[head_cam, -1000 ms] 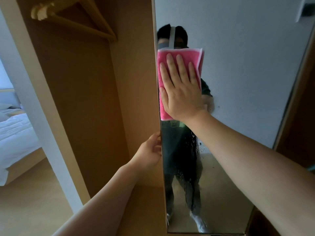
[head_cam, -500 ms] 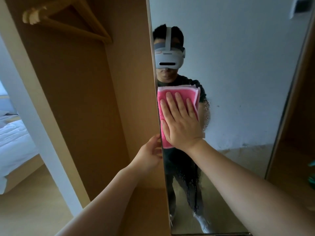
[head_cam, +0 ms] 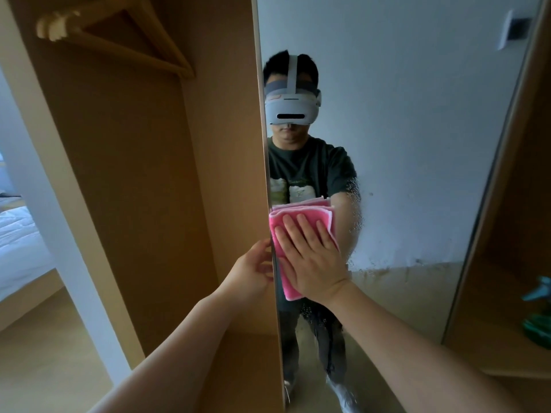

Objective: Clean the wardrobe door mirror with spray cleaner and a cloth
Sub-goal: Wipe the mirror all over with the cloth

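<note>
The wardrobe door mirror (head_cam: 417, 144) fills the middle and right of the head view, with wet droplets and streaks beside and below the cloth. A folded pink cloth (head_cam: 298, 216) lies flat against the glass near the door's left edge. My right hand (head_cam: 310, 260) presses it there with straight, spread fingers. My left hand (head_cam: 253, 272) grips the door's left edge, fingers curled round it, just left of the cloth. A green spray bottle (head_cam: 538, 311) stands on a shelf at the far right.
The open wardrobe (head_cam: 134, 174) is on the left, with a wooden hanger (head_cam: 119, 37) near its top. A bed (head_cam: 18, 242) with white sheets shows past a white post at the far left. A person wearing a headset is reflected in the glass.
My right hand has slid the pink cloth down the glass, from head height in the reflection to waist height. My left hand has stayed on the door edge.
</note>
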Demonstrator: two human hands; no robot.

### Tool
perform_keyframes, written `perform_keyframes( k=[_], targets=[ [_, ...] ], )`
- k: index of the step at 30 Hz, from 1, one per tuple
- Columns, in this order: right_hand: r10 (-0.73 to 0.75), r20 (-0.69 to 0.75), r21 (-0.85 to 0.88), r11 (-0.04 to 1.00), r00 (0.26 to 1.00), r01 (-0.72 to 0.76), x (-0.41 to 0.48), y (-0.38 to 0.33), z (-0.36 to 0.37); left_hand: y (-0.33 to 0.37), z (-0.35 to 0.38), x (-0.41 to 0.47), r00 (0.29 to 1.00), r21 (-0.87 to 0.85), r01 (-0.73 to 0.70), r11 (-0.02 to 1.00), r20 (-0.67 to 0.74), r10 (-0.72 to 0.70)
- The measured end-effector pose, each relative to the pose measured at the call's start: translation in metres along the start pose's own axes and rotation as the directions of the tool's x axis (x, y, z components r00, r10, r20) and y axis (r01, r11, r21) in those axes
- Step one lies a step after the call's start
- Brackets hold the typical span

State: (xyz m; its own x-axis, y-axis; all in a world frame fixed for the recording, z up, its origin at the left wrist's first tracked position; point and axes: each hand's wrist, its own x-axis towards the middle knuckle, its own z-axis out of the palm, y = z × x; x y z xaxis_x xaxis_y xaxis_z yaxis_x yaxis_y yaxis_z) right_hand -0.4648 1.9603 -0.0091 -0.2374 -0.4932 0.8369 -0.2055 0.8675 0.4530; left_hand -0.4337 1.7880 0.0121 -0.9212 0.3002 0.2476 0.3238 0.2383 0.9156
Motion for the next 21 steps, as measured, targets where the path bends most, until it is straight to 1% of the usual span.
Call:
perform_keyframes(
  k=[5, 9, 13, 18, 21],
  targets=[
    [-0.072, -0.002, -0.005, 0.997, 0.997, 0.072, 0.004, 0.016, -0.004, -0.002, 0.001, 0.003, 0.999, -0.018, 0.026, 1.0, -0.018, -0.027],
    [-0.096, -0.053, 0.008, 0.995, 0.994, 0.096, 0.016, 0.039, -0.009, -0.003, 0.002, 0.005, 0.999, 0.001, 0.028, 1.0, -0.038, -0.028],
    [-0.079, -0.092, -0.025, 0.997, 0.993, 0.077, 0.037, 0.068, -0.017, -0.005, 0.004, 0.005, 0.998, 0.027, 0.023, 0.999, -0.056, -0.021],
    [-0.024, -0.091, -0.064, 0.998, 0.996, 0.018, 0.066, 0.103, -0.03, -0.006, 0.006, 0.005, 0.995, 0.114, 0.032, 0.993, -0.095, -0.021],
    [-0.01, -0.112, -0.084, 0.996, 0.994, 0.001, 0.077, 0.114, -0.037, -0.007, 0.008, 0.005, 0.992, 0.137, 0.042, 0.99, -0.122, -0.025]
  ],
)
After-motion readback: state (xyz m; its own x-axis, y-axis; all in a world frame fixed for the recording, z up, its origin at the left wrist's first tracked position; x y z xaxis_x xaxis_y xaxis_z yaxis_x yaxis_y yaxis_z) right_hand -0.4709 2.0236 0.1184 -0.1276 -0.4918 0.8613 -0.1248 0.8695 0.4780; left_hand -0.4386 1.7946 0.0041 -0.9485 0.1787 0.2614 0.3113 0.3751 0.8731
